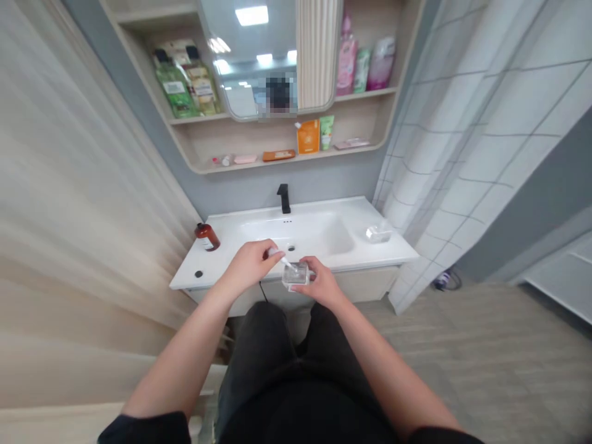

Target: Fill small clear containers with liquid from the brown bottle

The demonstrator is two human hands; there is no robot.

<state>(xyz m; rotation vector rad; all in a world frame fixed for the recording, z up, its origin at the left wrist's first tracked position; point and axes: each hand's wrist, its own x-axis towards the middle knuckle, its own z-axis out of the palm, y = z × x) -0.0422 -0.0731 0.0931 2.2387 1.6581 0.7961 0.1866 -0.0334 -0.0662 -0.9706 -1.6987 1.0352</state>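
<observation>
My left hand (252, 262) is closed on a slim white stick-like object (283, 259), whose exact kind I cannot make out. Its lower tip reaches to the opening of a small clear container (296, 276). My right hand (324, 283) grips that container from the right, fingers along its side, in front of the sink's front edge. Whether the tip touches anything inside is too small to tell. Another clear item, perhaps a lid or box (378, 232), lies on the right part of the white washbasin counter (395, 251).
A black faucet (283, 198) stands behind the basin (330, 237). At left on the counter are a brown bottle (207, 237) and a black round piece (198, 274). The wall cabinet (282, 132) holds several bottles, an orange pouch (308, 137) and a mirror (250, 55). A curtain (444, 154) hangs at right.
</observation>
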